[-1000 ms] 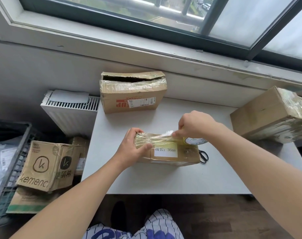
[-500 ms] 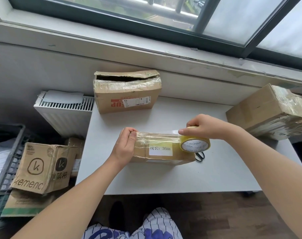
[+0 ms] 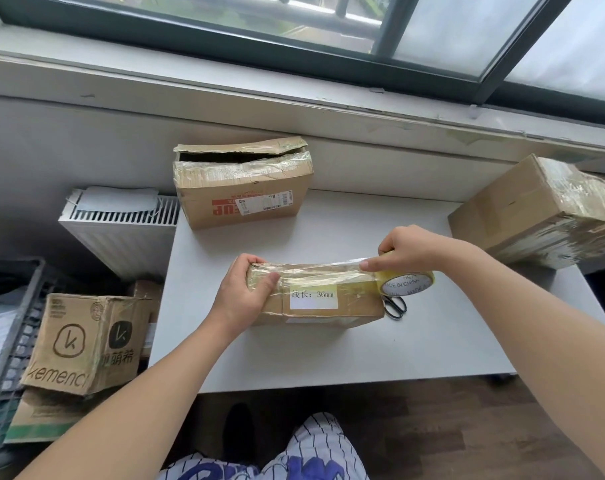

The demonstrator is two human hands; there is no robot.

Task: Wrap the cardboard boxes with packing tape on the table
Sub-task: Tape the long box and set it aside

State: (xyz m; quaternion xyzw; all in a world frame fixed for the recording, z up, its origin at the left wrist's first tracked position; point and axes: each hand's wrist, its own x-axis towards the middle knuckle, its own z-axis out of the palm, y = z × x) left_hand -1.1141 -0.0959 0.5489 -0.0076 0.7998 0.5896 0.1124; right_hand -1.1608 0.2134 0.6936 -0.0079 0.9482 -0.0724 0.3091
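Note:
A small flat cardboard box [image 3: 346,304] with a white label lies in the middle of the white table [image 3: 328,358]. My left hand [image 3: 240,294] grips its left end, thumb on the front face. My right hand [image 3: 410,249] holds a roll of clear packing tape [image 3: 408,282] just past the box's right end. A stretched strip of tape runs from the roll along the box's top towards my left hand. Black scissors [image 3: 395,307] lie on the table under the roll, partly hidden by the box.
An opened, tape-covered box [image 3: 242,183] stands at the table's back left. A large taped box [image 3: 543,213] sits at the right edge. Left of the table are a radiator [image 3: 121,230], printed cartons [image 3: 83,344] on the floor and a dark crate [image 3: 7,327].
My right hand has pulled the tape roll to the right, from over the box's middle to past its right end, drawing tape along the top. My left hand keeps holding the left end.

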